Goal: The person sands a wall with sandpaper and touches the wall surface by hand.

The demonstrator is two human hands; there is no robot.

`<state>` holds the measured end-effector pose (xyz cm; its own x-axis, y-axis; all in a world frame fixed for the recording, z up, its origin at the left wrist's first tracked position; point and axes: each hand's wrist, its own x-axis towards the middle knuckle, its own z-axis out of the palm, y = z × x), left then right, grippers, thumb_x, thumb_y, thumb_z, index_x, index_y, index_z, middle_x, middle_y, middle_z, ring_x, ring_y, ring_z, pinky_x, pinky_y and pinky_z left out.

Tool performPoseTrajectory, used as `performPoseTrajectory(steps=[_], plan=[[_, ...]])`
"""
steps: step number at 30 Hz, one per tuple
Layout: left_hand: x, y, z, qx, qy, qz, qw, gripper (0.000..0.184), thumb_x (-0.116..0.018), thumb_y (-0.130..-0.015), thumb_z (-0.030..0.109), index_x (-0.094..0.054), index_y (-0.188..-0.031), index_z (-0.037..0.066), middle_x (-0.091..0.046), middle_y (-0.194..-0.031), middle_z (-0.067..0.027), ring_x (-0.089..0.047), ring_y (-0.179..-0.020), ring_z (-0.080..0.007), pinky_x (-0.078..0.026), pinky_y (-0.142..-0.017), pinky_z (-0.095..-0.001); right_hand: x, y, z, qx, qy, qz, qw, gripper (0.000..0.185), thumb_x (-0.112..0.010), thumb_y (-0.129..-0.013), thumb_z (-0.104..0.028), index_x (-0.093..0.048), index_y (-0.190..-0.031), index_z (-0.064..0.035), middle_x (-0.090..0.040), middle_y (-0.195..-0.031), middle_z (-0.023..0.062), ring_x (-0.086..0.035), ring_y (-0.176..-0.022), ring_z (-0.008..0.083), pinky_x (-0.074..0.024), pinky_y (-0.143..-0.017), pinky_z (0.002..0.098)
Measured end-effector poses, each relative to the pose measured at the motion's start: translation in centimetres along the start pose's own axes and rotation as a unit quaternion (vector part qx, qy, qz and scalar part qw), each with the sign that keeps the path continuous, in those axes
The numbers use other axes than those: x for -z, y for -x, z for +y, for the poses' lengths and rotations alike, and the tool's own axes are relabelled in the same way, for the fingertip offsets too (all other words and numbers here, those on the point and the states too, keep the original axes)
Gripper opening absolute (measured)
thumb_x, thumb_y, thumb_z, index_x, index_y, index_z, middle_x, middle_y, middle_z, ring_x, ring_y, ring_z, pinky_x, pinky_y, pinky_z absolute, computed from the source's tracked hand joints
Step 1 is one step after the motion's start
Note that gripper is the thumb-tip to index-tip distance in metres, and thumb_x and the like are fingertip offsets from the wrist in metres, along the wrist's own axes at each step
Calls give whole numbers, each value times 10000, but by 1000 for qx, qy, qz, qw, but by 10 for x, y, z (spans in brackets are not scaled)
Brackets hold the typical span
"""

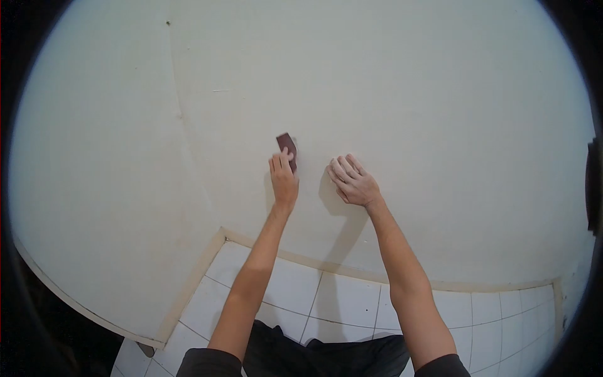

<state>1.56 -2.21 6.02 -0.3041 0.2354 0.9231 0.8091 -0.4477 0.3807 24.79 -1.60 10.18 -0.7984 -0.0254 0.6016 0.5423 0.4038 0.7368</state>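
Observation:
My left hand point(284, 179) presses a dark reddish-brown, flat piece point(286, 143), which looks like sandpaper, against the pale wall point(402, 94). The upper end of the piece sticks out above my fingers, beside a small grey mark on the wall. To the right, my right hand point(355, 180) is at the wall with its fingers bent and slightly apart, whitish at the fingers, with nothing visible in it. Its shadow falls on the wall to the lower left.
A wall corner runs down left of my hands to a beige skirting point(301, 258). White floor tiles point(348, 300) lie below, around my dark-clothed legs. A dark object point(592, 188) is at the far right edge. The left wall ends near a dark area.

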Motion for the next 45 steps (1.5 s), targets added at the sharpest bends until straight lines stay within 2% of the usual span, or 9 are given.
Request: performPoseTrajectory(steps=[3, 9, 19, 25, 28, 31, 35, 41, 45], plan=[[3, 0, -3, -42, -27, -3, 999, 384, -661, -818, -103, -586, -1189, -37, -608, -1185, -196, -550, -1076, -384, -462, -945, -514, 1, 1, 2, 2, 5, 2, 1000, 584, -646, -827, -336, -602, -1357, -94, -557, -1437, 61, -501, -1369, 240, -351, -1244, 470], [4, 87, -22, -50, -30, -73, 996, 380, -665, -814, -100, -582, -1178, -33, -616, -1182, -186, -554, -1068, -378, -466, -942, -500, -3, -7, 4, 3, 3, -2, 1000, 640, -680, -769, -346, -602, -1352, -94, -553, -1441, 65, -493, -1376, 240, -350, -1246, 469], [-7, -7, 14, -18, -1, 3, 1000, 475, -645, -810, -125, -565, -1275, -68, -569, -1111, -192, -542, -1077, -383, -459, -959, -502, -4, 11, 4, -2, 6, 13, 1000, 651, -691, -753, -357, -608, -1343, -94, -557, -1432, 64, -493, -1376, 242, -359, -1240, 475], [-12, 86, -6, -11, -26, -62, 998, 431, -651, -809, -119, -578, -1230, -60, -582, -1144, -185, -540, -1106, -382, -460, -972, -493, -1, -21, 11, 4, -11, 7, 1000, 645, -689, -749, -344, -610, -1337, -91, -564, -1420, 64, -496, -1371, 243, -366, -1235, 474], [-18, 50, -4, -25, -25, -6, 999, 407, -682, -802, -98, -584, -1190, -27, -594, -1162, -173, -549, -1077, -378, -472, -953, -493, -1, -23, 17, 11, 7, 10, 1000, 628, -683, -759, -340, -613, -1331, -91, -567, -1416, 58, -494, -1370, 244, -362, -1239, 474], [-15, -15, 5, -22, -22, 35, 999, 416, -701, -794, -85, -591, -1191, -21, -600, -1169, -170, -552, -1062, -374, -480, -928, -488, 0, -14, 16, 7, -10, -2, 1000, 513, -636, -871, -288, -633, -1346, -97, -569, -1441, 77, -519, -1364, 270, -368, -1237, 471], [-12, -17, 7, -65, -23, 44, 997, 443, -709, -787, -75, -598, -1215, -42, -602, -1152, -165, -554, -1050, -372, -484, -901, -479, -5, -1, 14, -1, 1, 17, 1000, 545, -653, -831, -309, -631, -1334, -97, -570, -1432, 66, -510, -1365, 256, -367, -1239, 469], [-10, 56, -15, -51, -44, -66, 996, 300, -660, -826, -107, -607, -1111, -30, -602, -1099, -187, -567, -1047, -383, -485, -926, -495, -6, -5, 15, 2, 3, 9, 1000, 593, -677, -776, -337, -624, -1318, -103, -568, -1416, 48, -490, -1379, 236, -345, -1252, 467], [-12, 52, -33, -123, -46, -60, 989, 290, -674, -815, -90, -606, -1086, -10, -618, -1142, -172, -585, -1041, -366, -511, -903, -478, -9, 4, 12, -4, 11, 14, 1000, 592, -682, -775, -340, -621, -1318, -111, -560, -1425, 47, -488, -1381, 234, -336, -1256, 466]])
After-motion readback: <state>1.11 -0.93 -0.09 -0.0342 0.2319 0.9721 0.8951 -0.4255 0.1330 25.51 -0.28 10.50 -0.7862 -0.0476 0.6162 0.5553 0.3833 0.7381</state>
